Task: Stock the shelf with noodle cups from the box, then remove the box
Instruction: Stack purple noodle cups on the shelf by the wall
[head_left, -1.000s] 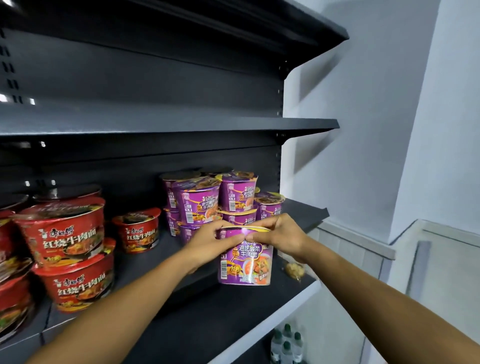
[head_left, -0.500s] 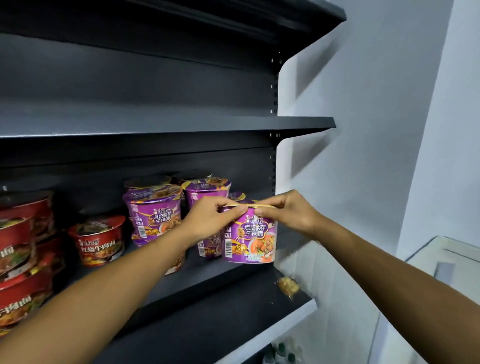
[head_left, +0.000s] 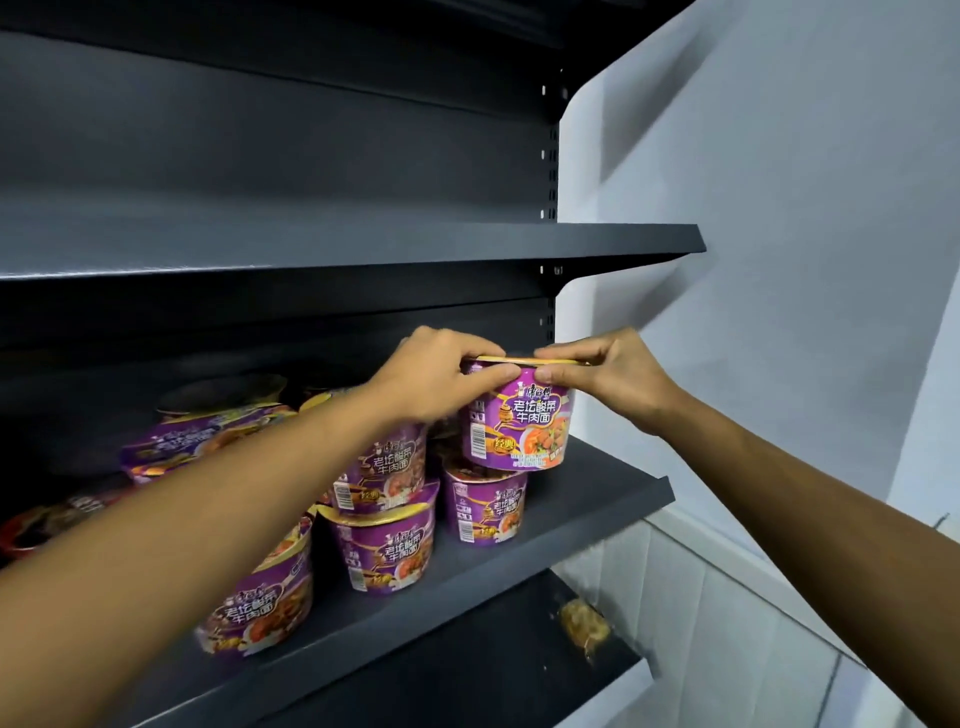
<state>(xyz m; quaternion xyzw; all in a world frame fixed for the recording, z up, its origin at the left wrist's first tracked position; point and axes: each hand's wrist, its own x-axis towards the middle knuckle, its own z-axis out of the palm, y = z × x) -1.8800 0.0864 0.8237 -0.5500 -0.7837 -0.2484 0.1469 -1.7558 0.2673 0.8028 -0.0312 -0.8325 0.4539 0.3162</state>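
Purple with a yellow rim, the noodle cup (head_left: 517, 421) is held upright between both hands at the right end of the dark metal shelf (head_left: 597, 501). The left hand (head_left: 436, 382) grips the rim from the left, thumb pressed on the wall just under the lip and fingers curled over the lid. The right hand (head_left: 605, 379) clamps the rim from the right, thumb below and forefinger above. The two thumbs nearly meet at the front of the cup. The cup's body hangs below and between the hands, its label facing the camera.

Its base sits directly over the lid of a second purple cup (head_left: 488, 512) standing on the shelf. Whether it rests there or is just above cannot be told. To the left, more purple cups (head_left: 387, 551) stand stacked two high, partly hidden by the left forearm. A red cup (head_left: 21, 532) shows blurred at the far left edge.

An upper shelf (head_left: 623, 241) runs overhead. On the lower shelf (head_left: 493, 670) a small yellowish packet (head_left: 584, 626) lies near the right end. A white wall (head_left: 779, 260) stands just right of the shelving.
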